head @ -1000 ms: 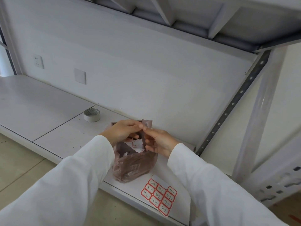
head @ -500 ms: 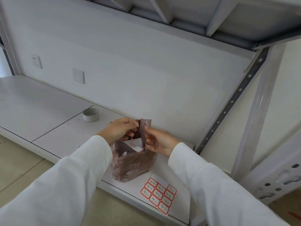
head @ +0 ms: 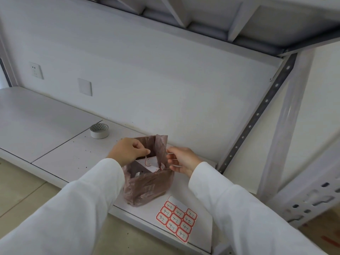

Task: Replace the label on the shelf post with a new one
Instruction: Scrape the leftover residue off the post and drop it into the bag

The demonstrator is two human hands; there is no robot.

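A brown translucent plastic bag (head: 147, 186) stands on the white shelf board (head: 60, 157). Inside it lies a white label with a red border (head: 148, 163). My left hand (head: 127, 150) pinches the bag's left rim, fingertips at the opening. My right hand (head: 181, 159) pinches the upright flap of the bag at its right side. A sheet of red-bordered labels (head: 177, 220), handwritten 4-1 and 4-2, lies at the shelf's front edge. The grey perforated shelf post (head: 257, 115) runs diagonally at the right.
A roll of white tape (head: 99, 130) sits on the shelf to the left of the bag. A wall socket (head: 35, 69) and a blank plate (head: 84, 87) are on the back wall. An upper shelf (head: 202, 19) hangs overhead. Another slotted post (head: 312, 197) stands at the right.
My hands have drawn a little apart, widening the bag's mouth. The label inside shows more clearly now.
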